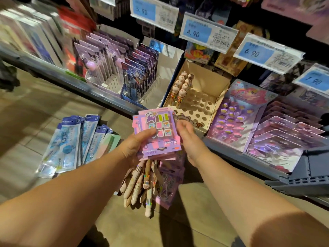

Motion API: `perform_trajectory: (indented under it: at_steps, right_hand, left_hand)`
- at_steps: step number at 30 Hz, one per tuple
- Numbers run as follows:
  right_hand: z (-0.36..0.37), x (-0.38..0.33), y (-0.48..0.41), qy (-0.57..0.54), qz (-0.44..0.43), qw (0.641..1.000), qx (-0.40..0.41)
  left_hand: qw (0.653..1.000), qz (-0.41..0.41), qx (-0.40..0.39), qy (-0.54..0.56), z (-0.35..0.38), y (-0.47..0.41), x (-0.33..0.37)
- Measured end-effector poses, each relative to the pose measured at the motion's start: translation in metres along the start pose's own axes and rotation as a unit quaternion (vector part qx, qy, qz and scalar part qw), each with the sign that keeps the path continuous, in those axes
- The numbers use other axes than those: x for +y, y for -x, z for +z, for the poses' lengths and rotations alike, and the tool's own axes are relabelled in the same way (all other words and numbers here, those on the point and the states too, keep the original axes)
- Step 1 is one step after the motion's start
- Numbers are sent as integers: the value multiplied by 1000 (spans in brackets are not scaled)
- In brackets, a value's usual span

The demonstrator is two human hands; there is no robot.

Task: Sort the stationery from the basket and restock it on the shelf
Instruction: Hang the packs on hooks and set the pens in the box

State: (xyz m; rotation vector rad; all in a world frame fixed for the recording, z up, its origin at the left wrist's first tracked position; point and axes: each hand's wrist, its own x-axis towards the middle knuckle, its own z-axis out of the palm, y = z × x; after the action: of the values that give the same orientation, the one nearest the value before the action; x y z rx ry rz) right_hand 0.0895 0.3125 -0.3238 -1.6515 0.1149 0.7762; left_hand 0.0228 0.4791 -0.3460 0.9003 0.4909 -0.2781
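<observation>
Two hands share one stack of carded packs (158, 132), held just in front of the pen display box (210, 82). Left hand (135, 145) grips it, thumb clamped over the face, fingers underneath. Right hand (188, 138) curls onto the right edge, seemingly pinching it; motion blur, not certain.

Step in hand, my read: square the stack, find its slot. Do well: keep the left grip firm, tap the edges flush, faces one way, slot in from the front.

Around: purple card trays (284, 136) right of the box, likely home. Loose pens (137, 182) and more purple packs (169, 186) on the floor below the box, ruler packs (69, 145) further left. Basket (309, 175) far right of the box. Low price tags (195, 31) above could snag a reach.
</observation>
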Motion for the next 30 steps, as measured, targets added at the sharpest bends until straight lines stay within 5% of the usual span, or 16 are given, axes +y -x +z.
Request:
perform_trajectory:
  at_steps: [3, 7, 13, 19, 24, 30]
  right_hand:
    - [-9, 39, -13, 36, 87, 988, 124]
    - [-25, 110, -27, 211, 172, 954, 127]
    - [-25, 126, -47, 292, 259, 908, 153]
    - [-19, 139, -61, 200, 307, 914, 173]
    - [-24, 144, -55, -6, 311, 936, 162]
    - [-29, 138, -43, -54, 285, 948, 134]
  left_hand:
    - [999, 11, 31, -19, -20, 5, -3]
    - [998, -4, 25, -65, -50, 11, -10]
    - [994, -19, 51, -99, -76, 9, -17]
    - [992, -43, 37, -109, -78, 3, -15]
    - [991, -57, 36, -118, -76, 0, -16]
    - [990, -60, 38, -122, -70, 3, -15]
